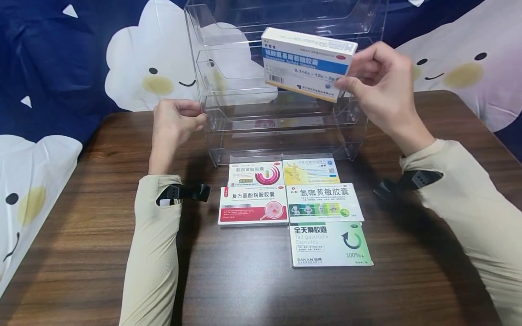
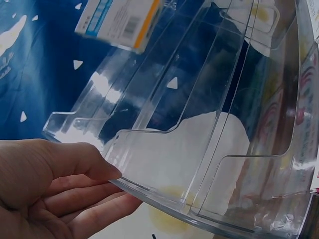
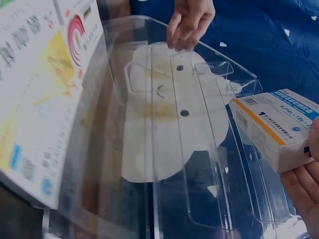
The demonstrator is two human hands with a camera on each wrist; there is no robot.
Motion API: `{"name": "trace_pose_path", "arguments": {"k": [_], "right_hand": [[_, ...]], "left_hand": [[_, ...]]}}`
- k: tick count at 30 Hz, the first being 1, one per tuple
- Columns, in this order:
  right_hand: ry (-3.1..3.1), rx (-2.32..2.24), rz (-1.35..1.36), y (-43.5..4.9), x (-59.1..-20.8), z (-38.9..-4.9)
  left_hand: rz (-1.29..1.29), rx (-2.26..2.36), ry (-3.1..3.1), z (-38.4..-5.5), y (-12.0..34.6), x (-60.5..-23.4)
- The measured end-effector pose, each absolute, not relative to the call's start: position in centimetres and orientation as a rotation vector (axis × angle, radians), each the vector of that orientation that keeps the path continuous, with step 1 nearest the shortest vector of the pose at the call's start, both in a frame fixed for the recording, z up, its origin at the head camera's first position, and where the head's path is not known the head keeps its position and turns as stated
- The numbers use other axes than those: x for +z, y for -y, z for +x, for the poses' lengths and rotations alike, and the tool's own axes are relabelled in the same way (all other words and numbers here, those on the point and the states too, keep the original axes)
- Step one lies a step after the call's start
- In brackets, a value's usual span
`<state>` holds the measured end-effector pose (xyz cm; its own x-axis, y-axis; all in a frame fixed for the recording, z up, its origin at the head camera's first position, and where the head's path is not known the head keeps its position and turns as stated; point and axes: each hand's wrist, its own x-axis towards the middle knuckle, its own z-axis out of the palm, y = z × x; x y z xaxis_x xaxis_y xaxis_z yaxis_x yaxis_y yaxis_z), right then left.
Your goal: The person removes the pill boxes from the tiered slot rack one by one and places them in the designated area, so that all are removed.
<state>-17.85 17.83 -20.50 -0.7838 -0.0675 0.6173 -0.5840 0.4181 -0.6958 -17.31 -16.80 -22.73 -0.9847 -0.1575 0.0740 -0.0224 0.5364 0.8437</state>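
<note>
A blue-and-white medicine box (image 1: pixel 306 65) is pinched at its right end by my right hand (image 1: pixel 381 88), thumb in front and fingers behind. The box is tilted, held in front of the upper tiers of a clear plastic tiered rack (image 1: pixel 281 124). My left hand (image 1: pixel 175 124) pinches the rack's left side edge; the left wrist view shows the thumb and fingers (image 2: pixel 107 214) at that edge. In the right wrist view the held box (image 3: pixel 279 127) hangs beside the rack's upper tiers, apart from the left hand (image 3: pixel 192 22).
Several medicine boxes lie flat before the rack: a pink-and-white one (image 1: pixel 255 174), a yellow one (image 1: pixel 311 171), a red-and-white one (image 1: pixel 253 206), a green-striped one (image 1: pixel 325 203) and a green-and-white one (image 1: pixel 331 246). A wooden table (image 1: pixel 244 280) bears everything. A blue cloud-print cloth (image 1: pixel 102 27) hangs behind.
</note>
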Motion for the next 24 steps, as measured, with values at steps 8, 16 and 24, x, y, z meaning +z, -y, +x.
{"name": "trace_pose_path", "arguments": {"k": [8,16,24], "right_hand": [[2.066,1.747,0.607,-19.1,-22.5,-14.4],[2.069,1.923,0.569,-19.0,-24.7,-11.2],[2.210,1.993,0.547,-18.2,-26.7,-8.8]], "left_hand": [[0.218,-1.419,2.676,-17.1,16.7,-22.3],[0.241,-1.360,2.705,-17.1,16.6,-21.9],[0.253,-1.231,2.748,-17.1,16.7,-21.9]]}}
